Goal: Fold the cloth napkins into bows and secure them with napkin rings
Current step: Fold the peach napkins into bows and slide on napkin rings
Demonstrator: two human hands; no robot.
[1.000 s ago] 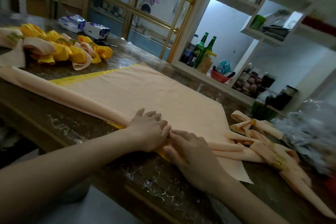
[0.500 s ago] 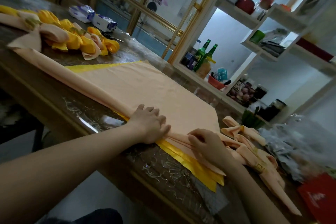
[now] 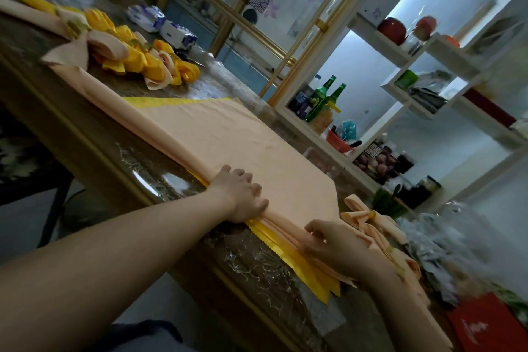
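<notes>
I am pleating the peach napkin (image 3: 228, 137) along the near edge of the table (image 3: 94, 134), where it is lying spread flat with a yellow napkin (image 3: 300, 263) showing under it. My left hand (image 3: 240, 194) is pressing palm-down on the gathered band, fingers curled over the folds, pinning rather than pinching. My right hand (image 3: 334, 246) is lying on the same band a little further along, thumb and fingers closing on the pleats at the end; I cannot tell how tightly.

To do this fold well, I am judging that the left hand should be holding the pleats flat while the right is drawing the next fold back evenly, keeping both layers stacked so the yellow edge is staying parallel. Letting go early would probably let the thin fabric spring open.

Counting: two napkins under my hands, one peach and one yellow. One finished peach bow (image 3: 368, 217) is resting just beside my right hand, with more peach cloth trailing below it. A heap of yellow and peach bows (image 3: 137, 57) is sitting at the far left; I cannot count them apart.
</notes>
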